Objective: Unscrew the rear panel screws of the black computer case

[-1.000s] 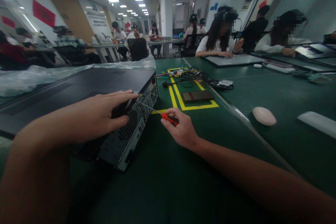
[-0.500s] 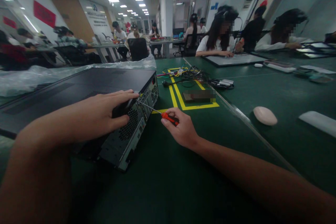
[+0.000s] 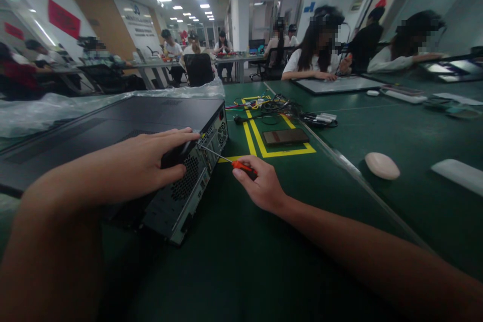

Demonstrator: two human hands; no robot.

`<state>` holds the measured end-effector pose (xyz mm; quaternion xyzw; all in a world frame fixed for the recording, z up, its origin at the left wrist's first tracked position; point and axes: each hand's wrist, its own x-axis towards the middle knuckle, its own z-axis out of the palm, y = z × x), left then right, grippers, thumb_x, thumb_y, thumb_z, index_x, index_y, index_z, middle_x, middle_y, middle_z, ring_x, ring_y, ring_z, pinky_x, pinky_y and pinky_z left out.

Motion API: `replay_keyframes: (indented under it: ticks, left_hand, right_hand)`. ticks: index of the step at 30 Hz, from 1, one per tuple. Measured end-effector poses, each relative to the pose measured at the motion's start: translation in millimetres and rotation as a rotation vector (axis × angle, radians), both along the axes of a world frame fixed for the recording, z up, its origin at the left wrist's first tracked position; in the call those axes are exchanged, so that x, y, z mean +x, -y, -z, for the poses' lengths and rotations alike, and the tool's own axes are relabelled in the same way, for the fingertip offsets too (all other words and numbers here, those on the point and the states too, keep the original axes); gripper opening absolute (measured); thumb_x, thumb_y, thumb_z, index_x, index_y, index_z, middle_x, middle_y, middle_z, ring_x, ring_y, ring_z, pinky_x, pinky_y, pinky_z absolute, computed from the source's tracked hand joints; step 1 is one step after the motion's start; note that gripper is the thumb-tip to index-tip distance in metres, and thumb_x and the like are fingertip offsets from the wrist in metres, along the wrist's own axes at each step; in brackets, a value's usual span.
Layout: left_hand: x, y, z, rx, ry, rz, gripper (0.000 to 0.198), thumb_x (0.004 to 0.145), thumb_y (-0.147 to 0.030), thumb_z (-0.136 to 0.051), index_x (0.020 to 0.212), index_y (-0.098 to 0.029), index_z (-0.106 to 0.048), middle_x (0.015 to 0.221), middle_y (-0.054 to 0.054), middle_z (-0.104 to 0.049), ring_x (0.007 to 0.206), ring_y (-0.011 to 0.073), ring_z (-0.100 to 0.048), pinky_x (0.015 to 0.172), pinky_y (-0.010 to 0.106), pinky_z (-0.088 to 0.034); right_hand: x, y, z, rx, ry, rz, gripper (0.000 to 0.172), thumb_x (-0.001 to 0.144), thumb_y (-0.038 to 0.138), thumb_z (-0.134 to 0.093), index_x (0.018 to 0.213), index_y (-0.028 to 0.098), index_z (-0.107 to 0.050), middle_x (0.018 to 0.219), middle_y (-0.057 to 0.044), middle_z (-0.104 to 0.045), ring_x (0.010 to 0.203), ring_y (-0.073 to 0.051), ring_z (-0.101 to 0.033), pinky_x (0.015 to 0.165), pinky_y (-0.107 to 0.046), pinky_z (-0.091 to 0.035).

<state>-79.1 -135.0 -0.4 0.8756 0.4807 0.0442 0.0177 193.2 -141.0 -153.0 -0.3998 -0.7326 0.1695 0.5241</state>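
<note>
On a green table, to the person's left, a large black computer case lies flat, its rear panel facing right. Beyond the panel lies a tangle of cables. The left hand rests on the case's rear top edge, fingers outstretched, thumb apart. The right hand, right of the case, has fingers curled around the orange-and-black handle of a slim screwdriver; its shaft reaches the panel near the left fingertips, but whether the tip touches is unclear.
</note>
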Motion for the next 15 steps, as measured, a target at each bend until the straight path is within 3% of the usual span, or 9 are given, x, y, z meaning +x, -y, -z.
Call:
replay_keyframes:
  ticks: [6,12,15]
  left_hand:
    - [0.4,-0.6,0.0,0.003,-0.004,-0.012,0.073,0.092,-0.054,-0.058,0.161,-0.035,-0.046,0.157,0.003,-0.059,0.13,0.0353,-0.066,0.116,0.049,-0.05]
    - [-1.4,0.0,1.4,0.031,-0.004,-0.001,0.073,0.093,-0.056,-0.058,0.162,-0.035,-0.045,0.157,-0.003,-0.059,0.132,0.032,-0.065,0.114,0.042,-0.051]
    - [-0.3,-0.2,0.7,0.028,-0.004,-0.004,0.074,0.091,-0.055,-0.059,0.161,-0.035,-0.046,0.156,-0.001,-0.06,0.13,0.0327,-0.067,0.113,0.044,-0.052]
  right_hand:
    - [-0.7,0.9,-2.0,-0.003,0.003,-0.032,0.02,0.101,0.037,-0.059,0.106,0.02,-0.069,0.102,-0.008,-0.076,0.091,-0.021,-0.07,0.081,-0.035,-0.052]
    - [-1.9,2.4,-2.4,-0.06,-0.034,-0.028,0.023,0.091,0.036,-0.07,0.11,0.024,-0.062,0.088,-0.001,-0.071,0.074,-0.017,-0.066,0.072,-0.032,-0.05]
    - [-2.8,3.1,-3.4,-0.068,-0.039,-0.021,0.017,0.092,0.034,-0.068,0.105,0.024,-0.062,0.089,-0.001,-0.071,0.073,-0.017,-0.064,0.072,-0.032,-0.049]
